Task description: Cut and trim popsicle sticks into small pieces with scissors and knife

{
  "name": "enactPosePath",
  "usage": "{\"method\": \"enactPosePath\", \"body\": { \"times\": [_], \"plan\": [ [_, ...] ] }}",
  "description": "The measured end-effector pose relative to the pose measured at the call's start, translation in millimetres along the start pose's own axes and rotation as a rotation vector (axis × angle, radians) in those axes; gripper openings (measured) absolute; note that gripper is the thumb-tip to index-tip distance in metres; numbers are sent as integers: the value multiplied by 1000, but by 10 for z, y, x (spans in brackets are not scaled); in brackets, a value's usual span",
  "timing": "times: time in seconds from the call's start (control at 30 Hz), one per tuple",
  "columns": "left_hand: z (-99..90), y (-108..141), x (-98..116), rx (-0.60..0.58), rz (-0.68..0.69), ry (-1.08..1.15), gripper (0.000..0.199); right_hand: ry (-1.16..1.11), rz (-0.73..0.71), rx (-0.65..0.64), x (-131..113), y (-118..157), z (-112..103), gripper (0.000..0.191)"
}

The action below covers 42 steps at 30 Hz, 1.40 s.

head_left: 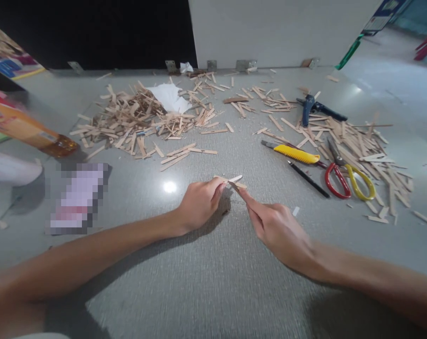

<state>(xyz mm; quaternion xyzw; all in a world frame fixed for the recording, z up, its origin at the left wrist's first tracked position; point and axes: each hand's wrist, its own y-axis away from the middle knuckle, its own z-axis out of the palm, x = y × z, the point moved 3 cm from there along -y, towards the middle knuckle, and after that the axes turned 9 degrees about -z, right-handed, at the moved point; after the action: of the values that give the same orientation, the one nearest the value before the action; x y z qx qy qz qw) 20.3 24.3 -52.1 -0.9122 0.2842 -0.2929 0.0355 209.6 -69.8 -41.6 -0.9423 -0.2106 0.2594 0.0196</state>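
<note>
Several small wooden sticks [238,183], crossed over one another, are between my hands in the middle of the grey surface [185,292]. My left hand [201,200] is closed, pinching the left end of these sticks between thumb and fingers. From the right, my right hand [278,230] has its index finger stretched against the right end of the sticks; its other fingers are curled and partly hidden. Beyond the right hand lie a yellow utility knife [296,153], a black pen-like tool [308,179] and scissors [350,176] with red and yellow handles.
A big heap of wooden sticks [128,122] with white tissue [169,96] spreads at the back left. More sticks [361,146] surround a dark glue gun [317,110] at right. A pixelated flat object [79,197] and an orange-labelled bottle [29,125] are at left. A panel [269,33] stands behind.
</note>
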Motion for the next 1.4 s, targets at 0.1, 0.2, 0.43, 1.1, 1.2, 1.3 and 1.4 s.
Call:
{"method": "enactPosePath", "body": {
  "times": [0.1,0.2,0.43,1.1,1.2,1.3,1.4],
  "plan": [
    [-1,3,6,12,6,-8,51,-53,19,4,-18,-26,-4,61],
    [5,4,11,13,0,-14,51,-133,38,19,-38,-55,-17,61],
    [9,18,7,5,0,-1,47,-288,100,39,-62,-84,-68,58],
    [-2,-25,-9,-119,-111,13,51,-161,81,183,-3,-143,-73,56],
    [-5,-35,-17,-137,-128,2,53,-156,72,179,5,-135,-86,56],
    [-16,-46,-22,-147,-139,-5,51,-166,58,182,9,-118,-90,55],
    [-24,-50,-25,-143,-133,2,50,-154,30,167,6,-97,-72,55]
  ]
}}
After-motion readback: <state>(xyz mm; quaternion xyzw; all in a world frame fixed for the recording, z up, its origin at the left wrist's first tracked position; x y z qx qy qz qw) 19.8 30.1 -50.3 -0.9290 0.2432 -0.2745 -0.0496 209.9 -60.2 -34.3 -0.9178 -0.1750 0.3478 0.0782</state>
